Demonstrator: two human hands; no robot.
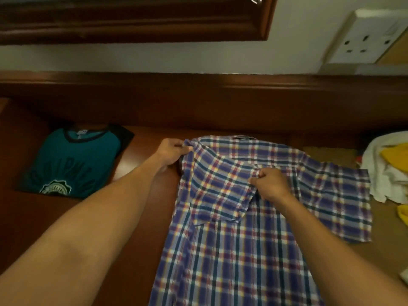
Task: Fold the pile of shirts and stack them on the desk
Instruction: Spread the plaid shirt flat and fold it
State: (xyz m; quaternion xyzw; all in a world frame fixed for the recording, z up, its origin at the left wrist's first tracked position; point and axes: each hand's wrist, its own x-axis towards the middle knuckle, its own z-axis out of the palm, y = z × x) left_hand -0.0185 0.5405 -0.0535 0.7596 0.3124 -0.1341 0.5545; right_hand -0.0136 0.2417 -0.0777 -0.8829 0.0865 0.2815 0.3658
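**A:** Where's the plaid shirt (242,235)?
**B:** Spread on the counter (148,250). The left hand (170,154) pinches its far-left shoulder corner, and the right hand (270,184) pinches the sleeve folded across its middle.
**A:** Anything else?
**B:** A folded teal T-shirt (70,162) lies left of it, and a white-and-yellow heap (388,171) right.

Arms outstretched, left hand (171,154) and right hand (270,184) pinching the shirt (231,250).

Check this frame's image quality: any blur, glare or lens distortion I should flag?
Head view: dim, warm light; plaid shirt, left hand and right hand reasonably sharp; wall socket at upper right smeared by blur; soft sheen on the desk beside the teal T-shirt; wide lens bows the desk's back rail.
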